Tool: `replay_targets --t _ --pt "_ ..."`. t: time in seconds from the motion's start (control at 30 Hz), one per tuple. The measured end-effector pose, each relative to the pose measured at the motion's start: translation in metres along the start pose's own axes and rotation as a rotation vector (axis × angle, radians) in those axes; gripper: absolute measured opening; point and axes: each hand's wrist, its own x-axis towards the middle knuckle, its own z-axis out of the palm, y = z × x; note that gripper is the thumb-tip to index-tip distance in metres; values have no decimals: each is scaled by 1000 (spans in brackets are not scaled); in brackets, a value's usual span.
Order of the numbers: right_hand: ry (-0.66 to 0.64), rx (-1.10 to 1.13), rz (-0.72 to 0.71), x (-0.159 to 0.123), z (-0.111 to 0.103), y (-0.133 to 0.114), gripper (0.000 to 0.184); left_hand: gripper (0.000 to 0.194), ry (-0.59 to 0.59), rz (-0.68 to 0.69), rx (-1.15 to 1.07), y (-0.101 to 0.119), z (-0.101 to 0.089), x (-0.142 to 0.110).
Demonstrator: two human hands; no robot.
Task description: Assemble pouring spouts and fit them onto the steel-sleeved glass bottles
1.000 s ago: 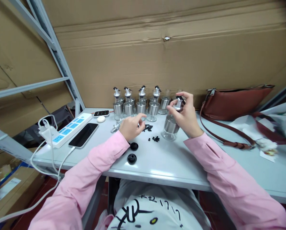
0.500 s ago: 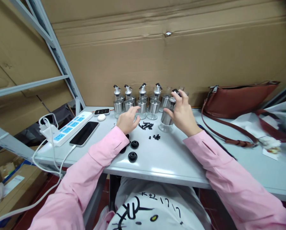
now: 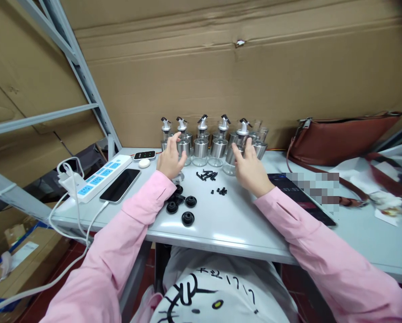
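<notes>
My left hand [image 3: 171, 158] hovers in front of the leftmost bottles, thumb and fingers apart, holding nothing. My right hand [image 3: 254, 172] is at the front right of a glass oil bottle with a steel sleeve [image 3: 231, 158] and a silver pourer top [image 3: 243, 127]. Its fingers are spread and overlap the sleeve; whether they touch it I cannot tell. This bottle stands upright at the right end of a front row of similar bottles with pourers [image 3: 201, 147]. Between the hands lie small black strips [image 3: 206, 175] and tiny black caps [image 3: 222, 191]. Round black stopper parts [image 3: 188, 218] lie nearer the front edge.
Open-topped bottles [image 3: 262, 134] stand behind on the right. A white power strip [image 3: 101, 177], a phone [image 3: 120, 186] and a small black-and-white device [image 3: 144, 155] sit on the left. To the right are a tablet [image 3: 297, 197] and a brown bag [image 3: 349, 139]. Cardboard [image 3: 194, 67] walls the back.
My right hand has left the pourer top and moved lower, by the bottle's sleeve. The bottle stands slightly farther back, in line with the row. My left hand has shifted a little left.
</notes>
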Motion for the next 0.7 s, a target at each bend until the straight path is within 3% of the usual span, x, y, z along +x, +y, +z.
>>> replay_targets --t 0.2,0.43,0.7 --pt "-73 -59 23 -9 5 -12 63 56 -11 29 4 -2 4 -1" --pt "-201 -47 60 -4 1 -7 67 53 9 -28 -49 -12 8 2" --pt "-187 -55 81 1 -5 -3 66 47 -65 -69 10 -10 6 2"
